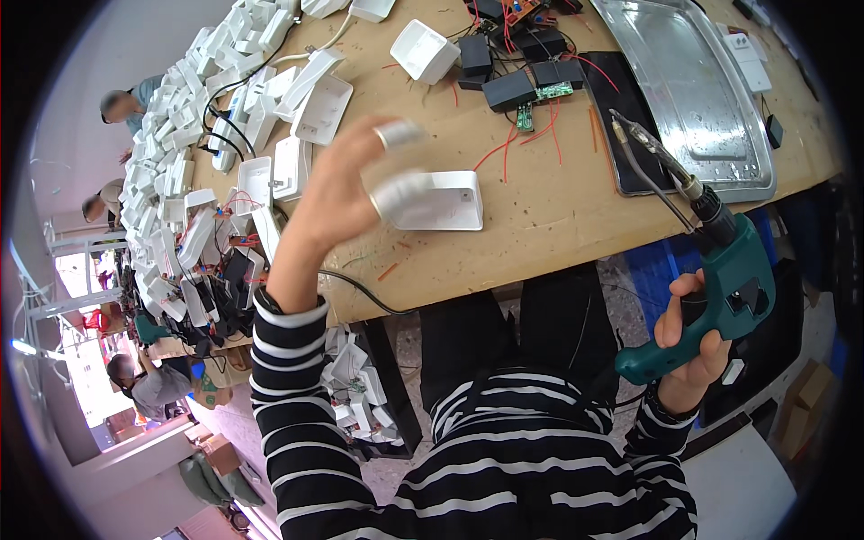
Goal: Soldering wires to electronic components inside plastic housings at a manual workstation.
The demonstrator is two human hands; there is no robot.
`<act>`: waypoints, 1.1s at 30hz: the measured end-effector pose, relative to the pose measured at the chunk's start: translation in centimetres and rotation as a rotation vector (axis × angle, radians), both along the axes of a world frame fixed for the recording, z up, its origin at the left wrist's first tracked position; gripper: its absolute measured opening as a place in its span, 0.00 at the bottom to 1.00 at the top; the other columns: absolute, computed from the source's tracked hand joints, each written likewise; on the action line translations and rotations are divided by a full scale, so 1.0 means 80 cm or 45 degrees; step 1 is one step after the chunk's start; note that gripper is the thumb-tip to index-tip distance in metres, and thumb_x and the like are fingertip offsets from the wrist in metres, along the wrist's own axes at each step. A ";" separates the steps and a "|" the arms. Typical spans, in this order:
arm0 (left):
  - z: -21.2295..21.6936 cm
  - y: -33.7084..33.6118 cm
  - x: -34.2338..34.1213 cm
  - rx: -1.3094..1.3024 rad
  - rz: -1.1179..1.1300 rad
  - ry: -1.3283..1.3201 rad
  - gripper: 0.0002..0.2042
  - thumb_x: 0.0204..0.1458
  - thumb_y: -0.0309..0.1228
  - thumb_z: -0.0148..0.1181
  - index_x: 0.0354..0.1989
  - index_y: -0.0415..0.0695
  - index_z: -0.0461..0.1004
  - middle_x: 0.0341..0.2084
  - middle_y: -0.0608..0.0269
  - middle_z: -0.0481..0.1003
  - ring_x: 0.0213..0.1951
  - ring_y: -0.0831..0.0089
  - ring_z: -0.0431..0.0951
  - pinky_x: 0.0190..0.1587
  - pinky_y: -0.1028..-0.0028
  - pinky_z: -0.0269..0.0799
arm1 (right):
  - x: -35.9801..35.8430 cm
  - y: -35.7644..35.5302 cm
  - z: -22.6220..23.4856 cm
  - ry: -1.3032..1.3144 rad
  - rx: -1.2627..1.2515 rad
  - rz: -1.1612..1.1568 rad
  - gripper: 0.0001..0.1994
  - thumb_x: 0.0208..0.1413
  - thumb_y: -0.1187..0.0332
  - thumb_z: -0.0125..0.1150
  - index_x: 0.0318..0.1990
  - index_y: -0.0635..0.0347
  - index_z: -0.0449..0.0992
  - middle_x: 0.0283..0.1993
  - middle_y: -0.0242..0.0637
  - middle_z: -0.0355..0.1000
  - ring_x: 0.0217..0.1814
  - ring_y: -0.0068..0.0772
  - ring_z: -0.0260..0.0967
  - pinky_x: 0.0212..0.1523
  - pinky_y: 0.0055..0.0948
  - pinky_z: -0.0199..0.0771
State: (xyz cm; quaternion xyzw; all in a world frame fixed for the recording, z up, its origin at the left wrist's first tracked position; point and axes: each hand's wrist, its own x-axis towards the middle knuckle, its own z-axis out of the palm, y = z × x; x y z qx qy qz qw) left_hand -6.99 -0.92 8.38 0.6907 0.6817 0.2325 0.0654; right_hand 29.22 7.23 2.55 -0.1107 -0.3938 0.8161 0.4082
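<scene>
My right hand (pixel 691 335) is wrapped around the handle of a green soldering gun (pixel 740 270). Its metal tip and thin solder feed tube point up over the table edge toward the tray. My left hand (pixel 346 184), partly smeared by motion, has white coverings on two fingertips. Those fingers are spread apart, and nothing shows between them. Just beside them on the table lies an open white plastic case (pixel 441 202), its hollow side facing up. The lower covered finger overlaps the case's left end; whether it touches cannot be made out.
White cases (pixel 166 135) heap up along the left. Black boxes (pixel 509 91) with green circuit boards and red wires lie at the back, beside another white case (pixel 423 52). A metal tray (pixel 702 108) and a black flat pad (pixel 621 135) occupy the right. Other people sit far left.
</scene>
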 end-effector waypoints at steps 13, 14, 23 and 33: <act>-0.025 0.080 -0.077 0.146 0.083 0.588 0.11 0.36 0.25 0.56 0.31 0.43 0.70 0.28 0.61 0.71 0.34 0.61 0.71 0.41 0.66 0.60 | 0.003 0.008 -0.008 0.008 -0.028 -0.021 0.32 0.49 0.63 0.58 0.56 0.71 0.50 0.51 0.53 0.58 0.29 0.27 0.66 0.26 0.23 0.71; -0.023 0.069 -0.079 0.072 0.029 0.676 0.12 0.35 0.24 0.56 0.33 0.43 0.70 0.28 0.61 0.71 0.35 0.61 0.70 0.41 0.66 0.60 | 0.004 0.008 -0.009 0.006 -0.033 -0.024 0.32 0.49 0.63 0.58 0.56 0.71 0.50 0.51 0.53 0.58 0.29 0.27 0.66 0.26 0.23 0.71; 0.020 0.149 -0.023 0.370 -0.099 0.271 0.12 0.44 0.27 0.56 0.38 0.42 0.72 0.32 0.56 0.72 0.31 0.58 0.71 0.33 0.69 0.66 | 0.002 0.019 -0.013 0.049 -0.046 -0.069 0.32 0.49 0.63 0.58 0.56 0.72 0.50 0.50 0.53 0.59 0.28 0.26 0.65 0.25 0.22 0.71; 0.029 0.277 0.037 -0.099 0.135 -0.036 0.12 0.44 0.35 0.57 0.23 0.35 0.72 0.19 0.47 0.72 0.25 0.54 0.72 0.30 0.64 0.65 | 0.009 0.025 -0.014 0.025 -0.063 -0.177 0.32 0.48 0.63 0.58 0.56 0.71 0.49 0.49 0.53 0.59 0.27 0.26 0.65 0.25 0.21 0.70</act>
